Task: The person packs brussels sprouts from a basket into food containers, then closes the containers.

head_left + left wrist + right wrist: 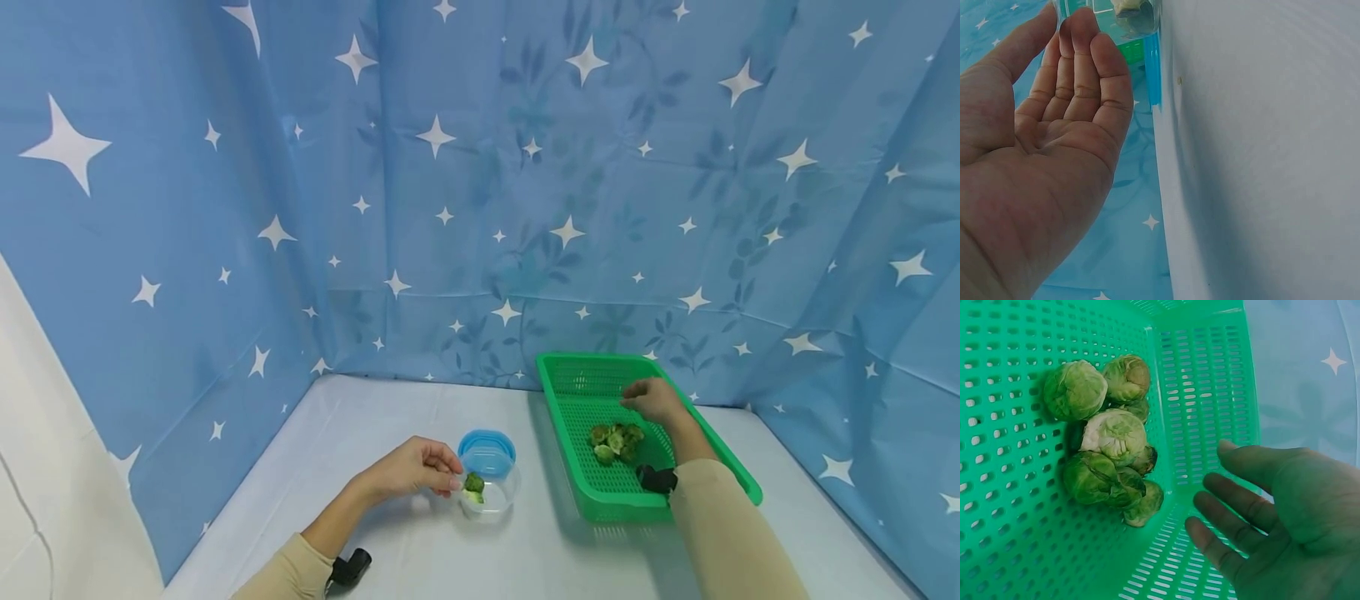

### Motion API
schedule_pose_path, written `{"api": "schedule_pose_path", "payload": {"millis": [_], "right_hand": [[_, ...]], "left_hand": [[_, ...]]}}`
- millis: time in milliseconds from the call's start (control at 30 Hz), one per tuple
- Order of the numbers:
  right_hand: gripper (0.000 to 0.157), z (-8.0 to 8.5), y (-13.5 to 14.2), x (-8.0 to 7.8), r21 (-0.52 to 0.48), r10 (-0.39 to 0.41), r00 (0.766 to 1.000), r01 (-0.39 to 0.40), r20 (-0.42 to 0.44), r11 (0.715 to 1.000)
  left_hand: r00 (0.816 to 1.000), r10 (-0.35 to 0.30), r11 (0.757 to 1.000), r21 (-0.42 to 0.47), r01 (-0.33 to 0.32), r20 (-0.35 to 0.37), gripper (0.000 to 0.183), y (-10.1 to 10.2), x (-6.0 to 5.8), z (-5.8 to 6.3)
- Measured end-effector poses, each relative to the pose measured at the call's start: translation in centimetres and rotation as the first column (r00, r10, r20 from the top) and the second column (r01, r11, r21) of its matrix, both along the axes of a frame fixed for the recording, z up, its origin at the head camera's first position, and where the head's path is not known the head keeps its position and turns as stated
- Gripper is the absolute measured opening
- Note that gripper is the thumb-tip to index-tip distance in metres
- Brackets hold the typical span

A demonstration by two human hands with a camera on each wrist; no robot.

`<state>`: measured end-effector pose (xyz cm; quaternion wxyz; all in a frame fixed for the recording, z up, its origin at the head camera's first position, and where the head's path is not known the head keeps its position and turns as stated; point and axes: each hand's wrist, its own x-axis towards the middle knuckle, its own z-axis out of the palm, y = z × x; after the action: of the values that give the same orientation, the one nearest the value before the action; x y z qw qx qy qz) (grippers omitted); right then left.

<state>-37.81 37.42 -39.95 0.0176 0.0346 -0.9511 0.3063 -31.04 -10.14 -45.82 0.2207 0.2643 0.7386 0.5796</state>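
A small clear round tub (pixel 497 500) stands on the white table, with a green and pale Brussels sprout (pixel 474 482) at its left side. My left hand (pixel 420 468) is at the tub's left rim, thumb and fingertips close against it. In the left wrist view the left hand (pixel 1066 125) shows a bare palm with gently bent fingers, the tub (pixel 1138 28) just beyond their tips. My right hand (pixel 656 400) hovers over the far right part of a green plastic basket (pixel 592 502). Its fingers (pixel 1229 515) are loosely spread and hold nothing, apart from the Brussels sprouts (pixel 1113 434) clustered inside.
A blue round lid-like piece (pixel 487 450) lies directly behind the clear tub. Blue curtains with white stars (pixel 480 208) hang along the back and sides of the white table (pixel 405 550). The basket's raised wall (pixel 1210 394) stands beside my right hand.
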Motion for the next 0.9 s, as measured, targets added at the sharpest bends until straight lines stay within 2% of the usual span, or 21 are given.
{"api": "schedule_pose_path", "payload": {"millis": [333, 700, 900], "right_hand": [[0.04, -0.4, 0.6, 0.3, 0.032, 0.013, 0.996, -0.016, 0.094, 0.999], [0.038, -0.6, 0.3, 0.8, 0.019, 0.01, 0.991, -0.013, 0.135, 1.0], [0.036, -0.3, 0.0, 1.1, 0.029, 0.0, 0.982, -0.006, 0.19, 1.0]], "left_hand": [[1.0, -0.003, 1.0, -0.005, 0.003, -0.003, 0.027, 0.1, -0.4, -0.6], [1.0, -0.019, 1.0, 0.0, 0.019, -0.013, 0.028, 0.0, -0.1, -0.3], [1.0, -0.012, 1.0, 0.0, 0.012, -0.01, 0.028, 0.0, -0.1, -0.2]]}}
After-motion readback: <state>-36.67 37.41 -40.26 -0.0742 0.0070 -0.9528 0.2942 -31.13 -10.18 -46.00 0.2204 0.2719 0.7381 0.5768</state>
